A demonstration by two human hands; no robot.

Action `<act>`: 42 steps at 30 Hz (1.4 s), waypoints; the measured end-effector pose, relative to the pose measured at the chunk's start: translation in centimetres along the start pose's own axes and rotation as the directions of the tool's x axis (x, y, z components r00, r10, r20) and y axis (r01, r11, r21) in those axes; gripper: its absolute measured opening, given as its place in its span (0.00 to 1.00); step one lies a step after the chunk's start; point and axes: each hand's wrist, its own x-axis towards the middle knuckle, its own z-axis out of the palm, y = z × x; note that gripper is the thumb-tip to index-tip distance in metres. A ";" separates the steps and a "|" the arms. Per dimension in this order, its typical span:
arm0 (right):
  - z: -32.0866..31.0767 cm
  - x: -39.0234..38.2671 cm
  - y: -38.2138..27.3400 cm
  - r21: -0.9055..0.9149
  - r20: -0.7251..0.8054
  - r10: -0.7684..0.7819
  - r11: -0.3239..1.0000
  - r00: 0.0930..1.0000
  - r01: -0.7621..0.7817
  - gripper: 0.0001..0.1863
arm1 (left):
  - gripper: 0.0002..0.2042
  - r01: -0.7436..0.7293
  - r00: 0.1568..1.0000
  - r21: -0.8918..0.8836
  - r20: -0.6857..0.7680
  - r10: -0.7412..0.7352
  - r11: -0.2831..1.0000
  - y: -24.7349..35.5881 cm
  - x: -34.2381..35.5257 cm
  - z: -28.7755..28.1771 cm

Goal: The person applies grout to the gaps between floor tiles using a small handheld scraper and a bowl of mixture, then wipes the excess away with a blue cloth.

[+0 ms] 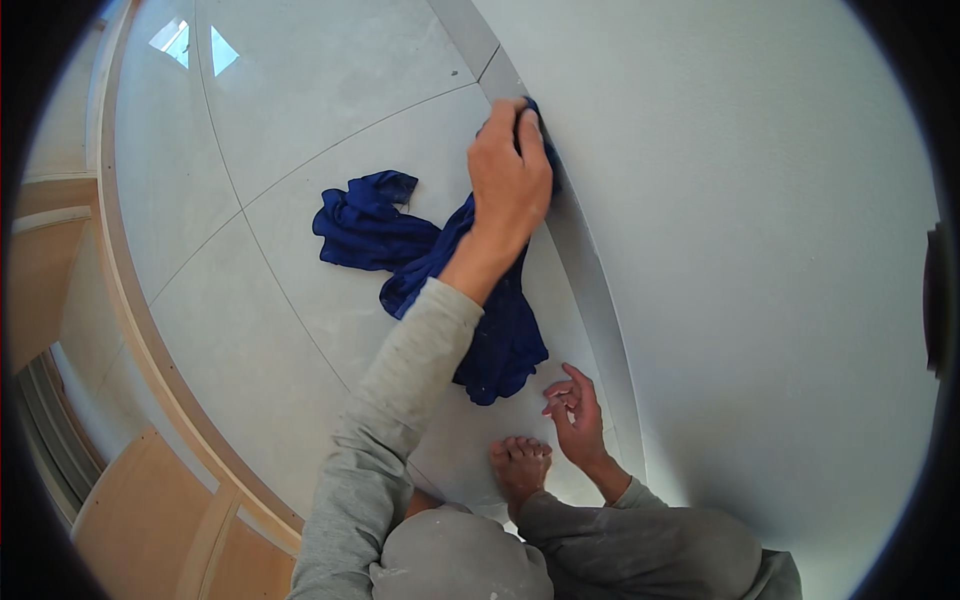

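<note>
My left hand (508,172) reaches far forward and is closed on part of a dark blue cloth (500,340). It presses that part against the grey baseboard (582,250) at the foot of the wall. The rest of the cloth looks like a crumpled garment and trails over the tiled floor beneath my left wrist, with one bunched end lying to the left. Low in the view, beside the baseboard, my right hand (578,415) hangs with loosely bent fingers apart and nothing in them. My bare foot (521,465) is just left of it.
A plain pale wall (760,250) rises along the right side. Light glossy tiles (290,110) with thin dark joints cover the floor. On the left runs a curved-looking wooden frame (150,330) with wooden panels (145,510). A dark object (936,300) sits at the far right rim.
</note>
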 end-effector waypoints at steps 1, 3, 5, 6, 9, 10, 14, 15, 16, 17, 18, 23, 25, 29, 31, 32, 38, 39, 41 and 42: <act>0.0 0.0 0.0 0.001 0.000 0.003 1.000 1.000 -0.003 0.30 | 0.10 0.002 1.000 0.001 0.002 -0.002 1.000 0.1 -1.0 0.1; -0.1 0.2 -0.2 -0.014 0.000 0.008 1.000 1.000 -0.008 0.29 | 0.08 -0.022 0.999 -0.061 0.026 0.024 0.998 0.4 -2.9 0.2; 0.0 0.3 -0.1 -0.025 0.000 0.009 1.000 1.000 -0.009 0.30 | 0.07 0.003 0.999 -0.082 0.039 0.000 0.997 0.6 -4.5 0.1; 0.0 0.3 -0.1 -0.035 -0.007 0.002 0.999 1.000 -0.003 0.30 | 0.07 0.011 0.998 -0.104 0.058 -0.005 0.994 0.8 -5.1 0.2; 0.0 0.2 -0.2 -0.026 0.001 0.046 0.999 0.999 -0.046 0.30 | 0.06 0.029 0.997 -0.132 0.079 -0.019 0.991 1.2 -7.2 0.2; 0.0 0.2 -0.2 -0.025 -0.002 0.046 0.999 0.999 -0.046 0.30 | 0.06 0.036 0.996 -0.133 0.087 -0.025 0.990 1.3 -8.0 0.2; 0.1 0.1 -0.1 -0.030 -0.023 0.025 0.999 0.999 -0.026 0.30 | 0.06 0.113 0.987 -0.153 0.134 -0.093 0.982 2.4 -10.6 0.1; 0.1 0.1 -0.1 -0.033 -0.027 0.031 0.999 0.999 -0.032 0.30 | 0.05 0.183 0.973 -0.152 0.171 -0.156 0.971 2.6 -11.0 0.0; 0.1 0.0 0.0 -0.030 -0.029 0.031 0.999 0.999 -0.032 0.30 | 0.05 0.182 0.972 -0.151 0.174 -0.155 0.972 2.7 -11.4 -0.1; 0.1 0.0 0.1 -0.034 -0.032 0.027 0.999 0.999 -0.028 0.29 | 0.05 0.191 0.968 -0.141 0.189 -0.163 0.971 2.6 -11.9 -0.1; 0.1 0.0 0.2 -0.038 -0.033 0.021 0.999 0.999 -0.022 0.29 | 0.05 0.197 0.965 -0.131 0.202 -0.169 0.972 2.5 -12.3 -0.1; 0.1 -0.1 0.6 -0.034 -0.048 0.013 0.999 0.999 -0.014 0.30 | 0.06 0.151 0.968 -0.157 0.221 -0.114 0.976 2.9 -16.1 0.1; 0.3 0.0 0.7 -0.043 -0.056 -0.016 0.999 0.998 0.013 0.30 | 0.07 0.110 0.972 -0.140 0.222 -0.077 0.984 2.8 -16.5 0.1; 0.0 -0.3 0.4 -0.020 -0.042 0.018 1.000 0.999 -0.019 0.30 | 0.07 0.063 0.991 -0.138 0.128 -0.045 0.988 2.4 -13.0 0.5; -0.1 -0.5 0.5 -0.017 -0.042 0.030 0.999 0.999 -0.031 0.30 | 0.07 0.089 0.986 -0.159 0.153 -0.064 0.983 1.9 -12.8 0.6; -0.2 -0.4 0.5 -0.012 -0.037 0.039 0.999 0.999 -0.039 0.30 | 0.07 0.048 0.993 -0.166 0.118 -0.029 0.985 1.7 -12.7 0.7; -0.6 -0.4 1.2 0.011 -0.011 0.047 0.999 0.999 -0.047 0.31 | 0.07 0.096 0.995 -0.126 0.051 -0.090 0.987 0.9 -8.0 1.2; -0.7 -0.4 1.3 0.003 0.005 0.032 0.999 0.999 -0.032 0.31 | 0.07 0.086 0.996 -0.120 0.036 -0.082 0.989 0.4 -7.0 1.2; -0.8 -0.3 1.3 0.007 0.009 0.028 1.000 1.000 -0.028 0.31 | 0.08 0.068 0.998 -0.108 0.026 -0.065 0.992 -0.1 -5.0 1.2; -0.7 -0.3 1.3 0.012 0.014 0.024 1.000 1.000 -0.024 0.31 | 0.08 0.050 0.999 -0.095 0.015 -0.048 0.994 -0.4 -3.9 1.0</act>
